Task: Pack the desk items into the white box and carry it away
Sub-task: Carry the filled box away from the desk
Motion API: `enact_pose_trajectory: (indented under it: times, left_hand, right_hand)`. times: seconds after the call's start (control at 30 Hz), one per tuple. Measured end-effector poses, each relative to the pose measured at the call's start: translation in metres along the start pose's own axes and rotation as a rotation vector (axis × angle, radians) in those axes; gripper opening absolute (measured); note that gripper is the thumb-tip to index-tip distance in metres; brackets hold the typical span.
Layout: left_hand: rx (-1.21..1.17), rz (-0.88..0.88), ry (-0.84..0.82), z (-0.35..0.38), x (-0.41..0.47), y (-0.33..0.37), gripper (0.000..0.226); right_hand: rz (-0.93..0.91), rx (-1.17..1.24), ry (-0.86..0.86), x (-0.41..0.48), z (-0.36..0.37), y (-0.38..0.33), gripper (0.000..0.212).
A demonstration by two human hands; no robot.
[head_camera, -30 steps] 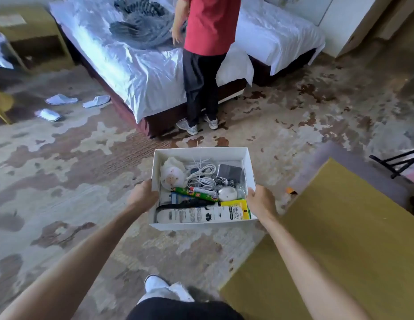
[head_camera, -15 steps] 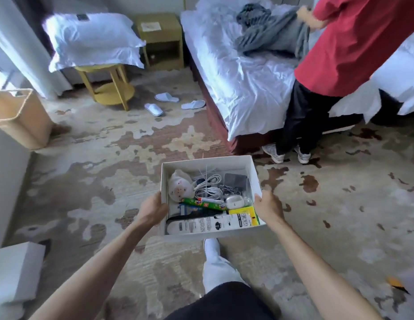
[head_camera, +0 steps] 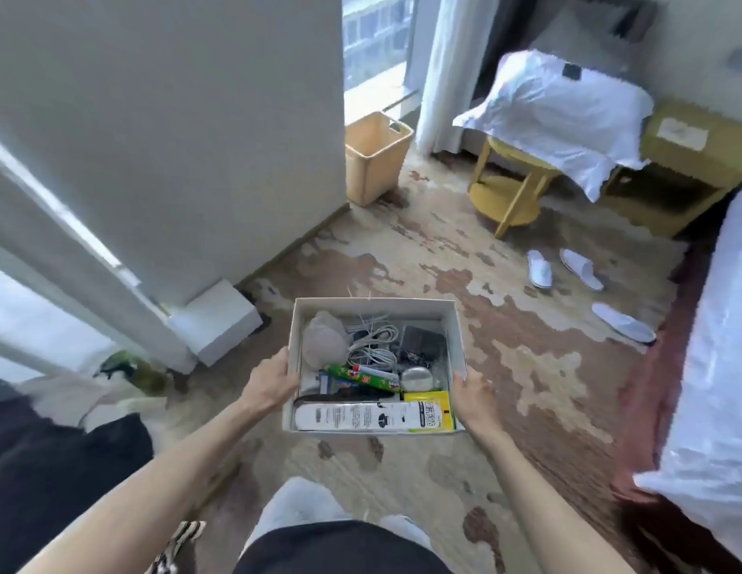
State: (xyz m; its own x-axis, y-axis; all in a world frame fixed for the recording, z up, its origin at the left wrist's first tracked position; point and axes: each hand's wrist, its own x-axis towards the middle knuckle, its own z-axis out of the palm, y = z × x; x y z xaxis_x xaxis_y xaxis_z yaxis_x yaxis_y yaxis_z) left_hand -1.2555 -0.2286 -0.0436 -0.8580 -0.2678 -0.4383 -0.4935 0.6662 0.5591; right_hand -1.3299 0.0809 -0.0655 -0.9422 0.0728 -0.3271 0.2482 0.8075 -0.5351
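I hold the white box (head_camera: 455,337) in front of me above the patterned carpet. My left hand (head_camera: 270,381) grips its left wall and my right hand (head_camera: 473,393) grips its right wall near the front corner. Inside lie a pale round plush item (head_camera: 324,341), coiled white cables (head_camera: 373,341), a dark adapter (head_camera: 423,339), a green tube (head_camera: 363,377), a silver round case (head_camera: 417,379), a yellow packet (head_camera: 429,410) and a long white package (head_camera: 348,416) along the front.
A white wall (head_camera: 174,138) and a white block (head_camera: 214,321) stand to the left. A beige bin (head_camera: 375,159), a yellow side table (head_camera: 510,188) under a pillow, white slippers (head_camera: 539,267) and the bed edge (head_camera: 713,366) lie ahead and right.
My view has swung left: the person in red and most of the bed have left the frame, the wall and bin are now close. Both hands keep the same hold on the box.
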Motion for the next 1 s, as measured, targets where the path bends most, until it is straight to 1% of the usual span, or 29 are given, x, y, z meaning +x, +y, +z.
enact_pose_trajectory:
  times: [0.13,0.23,0.37,0.47,0.53,0.6,0.77,0.9,1.0]
  left_hand:
    - [-0.094,-0.167,0.126,-0.031,0.033,-0.049,0.045]
    - [-0.193,-0.286,0.158,-0.056,0.065,-0.092,0.036]
    - [-0.237,-0.344,0.176,-0.103,0.105,-0.137,0.042]
    - [-0.231,-0.397,0.217,-0.141,0.132,-0.158,0.036]
    - [-0.262,-0.456,0.239,-0.16,0.147,-0.169,0.034]
    - [-0.298,-0.5,0.265,-0.175,0.165,-0.181,0.036]
    - [-0.282,-0.586,0.305,-0.207,0.221,-0.202,0.041]
    - [-0.285,-0.703,0.364,-0.218,0.276,-0.23,0.054]
    - [-0.287,-0.778,0.373,-0.219,0.311,-0.254,0.049]
  right_hand:
    - [-0.161,-0.077,-0.122,0.062,0.036,-0.086,0.028]
    - [-0.279,-0.186,-0.172,0.1,0.071,-0.149,0.027]
    - [-0.353,-0.234,-0.232,0.139,0.116,-0.226,0.028]
    - [-0.387,-0.234,-0.256,0.163,0.144,-0.281,0.029]
    - [-0.401,-0.226,-0.291,0.178,0.162,-0.311,0.027]
    - [-0.421,-0.258,-0.333,0.198,0.183,-0.34,0.028]
    - [-0.489,-0.36,-0.399,0.264,0.242,-0.404,0.025]
    - [-0.531,-0.389,-0.48,0.32,0.302,-0.443,0.029]
    - [-0.526,-0.397,-0.534,0.35,0.346,-0.462,0.029]
